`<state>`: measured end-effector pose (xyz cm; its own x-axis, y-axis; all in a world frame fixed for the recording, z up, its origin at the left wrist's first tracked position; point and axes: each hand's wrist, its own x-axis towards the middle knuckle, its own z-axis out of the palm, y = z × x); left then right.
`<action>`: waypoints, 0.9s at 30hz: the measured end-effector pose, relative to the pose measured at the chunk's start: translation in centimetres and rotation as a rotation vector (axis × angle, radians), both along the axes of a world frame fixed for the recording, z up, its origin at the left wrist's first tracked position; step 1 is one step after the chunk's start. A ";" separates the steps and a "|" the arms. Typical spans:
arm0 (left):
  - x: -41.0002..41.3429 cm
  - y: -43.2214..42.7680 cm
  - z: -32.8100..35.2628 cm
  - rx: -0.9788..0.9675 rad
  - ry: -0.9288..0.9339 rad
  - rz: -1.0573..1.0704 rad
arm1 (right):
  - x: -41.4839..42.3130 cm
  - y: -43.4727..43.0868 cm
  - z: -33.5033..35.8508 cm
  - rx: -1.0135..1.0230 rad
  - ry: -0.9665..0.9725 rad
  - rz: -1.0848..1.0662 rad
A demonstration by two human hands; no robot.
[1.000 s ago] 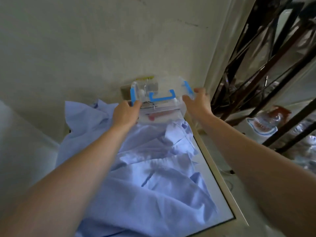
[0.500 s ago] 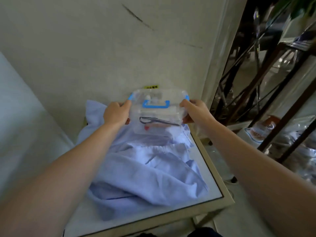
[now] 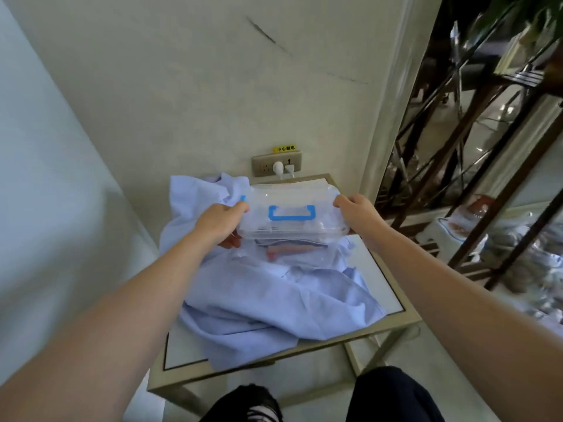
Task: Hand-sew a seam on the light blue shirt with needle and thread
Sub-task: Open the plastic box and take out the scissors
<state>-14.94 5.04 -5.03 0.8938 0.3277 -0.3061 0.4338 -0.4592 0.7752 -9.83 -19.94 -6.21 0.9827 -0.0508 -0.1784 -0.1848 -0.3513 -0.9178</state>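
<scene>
Over the small table (image 3: 390,293), the left hand (image 3: 221,222) and right hand (image 3: 355,213) are gripping the short ends of a clear box (image 3: 292,222) with a blue handle, fingers curling round its rim. The light blue shirt (image 3: 274,296) is lying crumpled beneath, spilling over the table's near edge; bare tabletop is showing along the right side.

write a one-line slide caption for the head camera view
Left hand and right hand hold a clear box with a blue handle over the light blue shirt on a small table.
</scene>
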 end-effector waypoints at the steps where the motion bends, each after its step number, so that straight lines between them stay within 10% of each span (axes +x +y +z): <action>1: 0.4 0.3 0.0 0.004 0.028 -0.036 | 0.6 0.0 -0.2 -0.019 0.005 -0.009; 20: 1.1 0.3 -2.5 0.085 -0.087 0.060 | 0.8 -0.2 -1.1 0.082 0.232 -0.101; 27: -0.3 -2.1 -1.5 0.198 -0.180 0.021 | -2.4 -1.2 0.9 -0.359 -0.525 0.350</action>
<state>-15.24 2.92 -6.57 0.9202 0.3849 -0.0708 0.3085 -0.6020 0.7365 -12.26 -21.15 -5.27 0.9033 0.3160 0.2903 0.4275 -0.6052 -0.6716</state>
